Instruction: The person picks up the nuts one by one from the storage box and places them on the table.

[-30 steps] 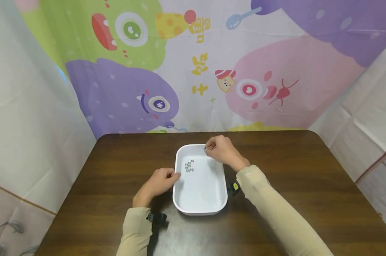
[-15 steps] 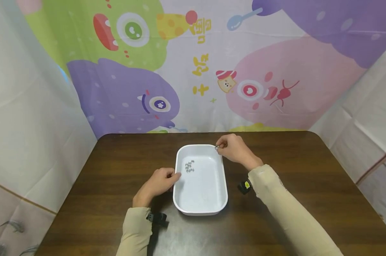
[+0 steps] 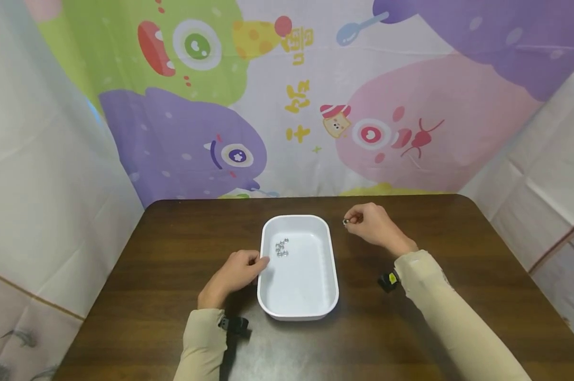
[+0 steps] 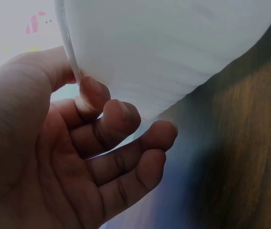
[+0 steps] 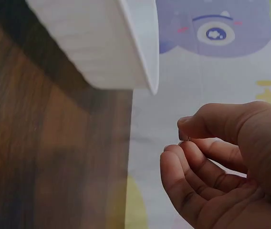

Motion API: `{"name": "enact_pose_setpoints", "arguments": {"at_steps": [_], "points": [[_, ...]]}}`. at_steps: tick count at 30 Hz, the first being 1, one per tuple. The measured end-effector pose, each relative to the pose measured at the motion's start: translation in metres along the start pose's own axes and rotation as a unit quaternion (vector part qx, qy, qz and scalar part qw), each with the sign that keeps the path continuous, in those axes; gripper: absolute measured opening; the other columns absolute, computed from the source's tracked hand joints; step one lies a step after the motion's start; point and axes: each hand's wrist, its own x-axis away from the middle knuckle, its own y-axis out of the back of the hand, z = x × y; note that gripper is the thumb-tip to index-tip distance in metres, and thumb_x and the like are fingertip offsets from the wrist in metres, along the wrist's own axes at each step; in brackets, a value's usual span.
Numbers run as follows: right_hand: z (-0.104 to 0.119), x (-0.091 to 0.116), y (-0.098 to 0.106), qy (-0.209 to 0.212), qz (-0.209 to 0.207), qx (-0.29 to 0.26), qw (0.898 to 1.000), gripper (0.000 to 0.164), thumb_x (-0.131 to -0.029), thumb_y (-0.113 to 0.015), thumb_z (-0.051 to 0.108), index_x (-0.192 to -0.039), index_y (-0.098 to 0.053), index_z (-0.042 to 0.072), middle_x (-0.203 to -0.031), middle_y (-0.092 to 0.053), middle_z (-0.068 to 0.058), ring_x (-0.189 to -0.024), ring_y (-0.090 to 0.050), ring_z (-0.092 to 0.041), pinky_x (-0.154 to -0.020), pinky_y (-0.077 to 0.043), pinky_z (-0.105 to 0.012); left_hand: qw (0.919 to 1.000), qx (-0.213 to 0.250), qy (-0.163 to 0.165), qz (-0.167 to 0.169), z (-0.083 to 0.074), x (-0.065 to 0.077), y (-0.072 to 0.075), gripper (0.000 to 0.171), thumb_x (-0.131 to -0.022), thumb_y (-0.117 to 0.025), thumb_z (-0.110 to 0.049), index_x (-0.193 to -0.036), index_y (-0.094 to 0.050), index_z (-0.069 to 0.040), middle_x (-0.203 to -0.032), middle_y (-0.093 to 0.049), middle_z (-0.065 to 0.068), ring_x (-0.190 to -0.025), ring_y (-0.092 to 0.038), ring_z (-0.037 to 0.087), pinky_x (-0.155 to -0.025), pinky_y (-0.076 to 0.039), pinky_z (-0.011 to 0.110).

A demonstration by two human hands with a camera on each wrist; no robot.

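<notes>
In the head view a deep white rectangular tray (image 3: pixel 302 286) with rounded corners sits at the middle of the table. Several small clear, shiny beads (image 3: pixel 281 248) lie clustered inside, toward its left side. My left hand (image 3: pixel 236 271) holds the left rim, thumb over the edge and fingers against the outer wall; the left wrist view shows the curled fingers (image 4: pixel 121 114) below the rim. To the right of the tray, over the table, my right hand (image 3: pixel 373 226) pinches one small shiny bead (image 3: pixel 346 222) between thumb and fingertips. In the right wrist view the fingers mostly hide that bead.
The dark brown wooden table (image 3: pixel 172 233) has rounded far corners. A cartoon-printed cloth (image 3: pixel 310 174) hangs right behind its far edge, and pale cloths (image 3: pixel 44 185) hang at the sides. Each wrist bears a black strap with a small camera (image 3: pixel 388 280).
My right hand has moved right, from over the tray's far right corner to outside it, with the bead still pinched. My left hand and the tray have stayed put.
</notes>
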Motion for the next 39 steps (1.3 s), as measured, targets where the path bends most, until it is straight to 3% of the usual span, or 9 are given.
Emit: {"name": "enact_pose_setpoints", "arguments": {"at_steps": [14,29,39], "points": [[-0.038,0.014,0.009,-0.002,0.02,0.039,0.999,0.011,-0.088,-0.072,0.006,-0.097,-0.074,0.001,-0.086,-0.071,-0.007,-0.079,-0.062,-0.017,-0.073,-0.05,-0.032,0.9999,0.003,0.008,0.007,-0.002,0.001,0.001,0.034,-0.102,-0.06,-0.029,-0.073,-0.056,-0.012,-0.065,-0.053,0.001,-0.062,-0.049,0.016,-0.06,-0.039,0.03],[-0.062,0.027,0.009,-0.043,0.054,0.036,0.997,0.012,-0.091,-0.07,0.007,-0.101,-0.074,0.001,-0.089,-0.071,-0.008,-0.076,-0.06,-0.017,-0.066,-0.049,-0.031,0.9996,0.005,-0.025,0.014,-0.001,-0.002,0.006,0.038,-0.103,-0.06,-0.033,-0.072,-0.056,-0.011,-0.063,-0.054,-0.001,-0.059,-0.05,0.013,-0.059,-0.041,0.03],[-0.072,0.028,-0.002,-0.053,0.068,0.03,0.996,0.009,-0.091,-0.071,0.005,-0.099,-0.073,0.001,-0.087,-0.07,-0.007,-0.073,-0.059,-0.016,-0.065,-0.049,-0.031,0.9997,0.021,-0.002,0.013,0.001,0.001,0.005,0.042,-0.105,-0.056,-0.037,-0.074,-0.057,-0.009,-0.063,-0.053,0.0,-0.061,-0.05,0.015,-0.06,-0.042,0.031]]}}
